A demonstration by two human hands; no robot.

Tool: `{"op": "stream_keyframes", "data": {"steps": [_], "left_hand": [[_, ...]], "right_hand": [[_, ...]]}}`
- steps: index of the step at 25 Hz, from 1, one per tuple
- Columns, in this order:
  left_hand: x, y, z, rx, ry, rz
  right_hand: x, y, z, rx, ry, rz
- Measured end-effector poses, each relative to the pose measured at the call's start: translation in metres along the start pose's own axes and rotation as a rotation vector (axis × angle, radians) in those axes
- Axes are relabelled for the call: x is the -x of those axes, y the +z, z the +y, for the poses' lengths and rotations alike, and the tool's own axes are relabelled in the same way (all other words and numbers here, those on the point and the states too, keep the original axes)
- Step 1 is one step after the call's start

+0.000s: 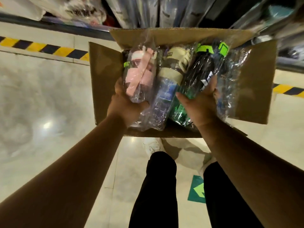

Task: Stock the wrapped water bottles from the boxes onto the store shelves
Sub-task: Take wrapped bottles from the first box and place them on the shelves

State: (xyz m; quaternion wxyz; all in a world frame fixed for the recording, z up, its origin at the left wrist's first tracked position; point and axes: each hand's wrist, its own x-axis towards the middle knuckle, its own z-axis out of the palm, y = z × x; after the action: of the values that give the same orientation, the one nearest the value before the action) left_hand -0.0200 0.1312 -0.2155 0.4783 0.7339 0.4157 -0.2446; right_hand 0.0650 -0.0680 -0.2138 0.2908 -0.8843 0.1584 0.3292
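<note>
An open cardboard box [105, 76] stands on the floor in front of me, flaps spread. Over its opening I hold several water bottles in clear plastic wrap. My left hand [126, 106] grips the lower end of a pink bottle [139, 74], and a cream-and-blue bottle [167, 83] lies against it. My right hand [199, 104] grips the lower end of a black-and-green bottle [204, 66] with a bright green cap. The inside of the box is mostly hidden by the bottles and wrap.
Store shelves [164, 12] with wrapped goods run along the top of the view, right behind the box. Yellow-black hazard tape [44, 47] marks the pale floor. My legs and a white shoe [152, 145] are below the box, next to a green arrow sticker [197, 190].
</note>
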Motion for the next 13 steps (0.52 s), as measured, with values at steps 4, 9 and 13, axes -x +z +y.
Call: {"op": "stream_keyframes", "data": {"steps": [4,9,13], "left_hand": [[0.014,0.003,-0.007,0.046,0.02,0.041],[0.006,0.005,-0.009,0.048,0.03,0.027],[0.014,0.002,-0.007,0.112,0.079,0.024]], "right_hand": [[-0.012,0.014,-0.014,-0.065,0.114,0.124],[-0.02,0.021,-0.01,-0.021,0.134,0.167],[-0.018,0.011,-0.001,-0.237,0.099,0.145]]}}
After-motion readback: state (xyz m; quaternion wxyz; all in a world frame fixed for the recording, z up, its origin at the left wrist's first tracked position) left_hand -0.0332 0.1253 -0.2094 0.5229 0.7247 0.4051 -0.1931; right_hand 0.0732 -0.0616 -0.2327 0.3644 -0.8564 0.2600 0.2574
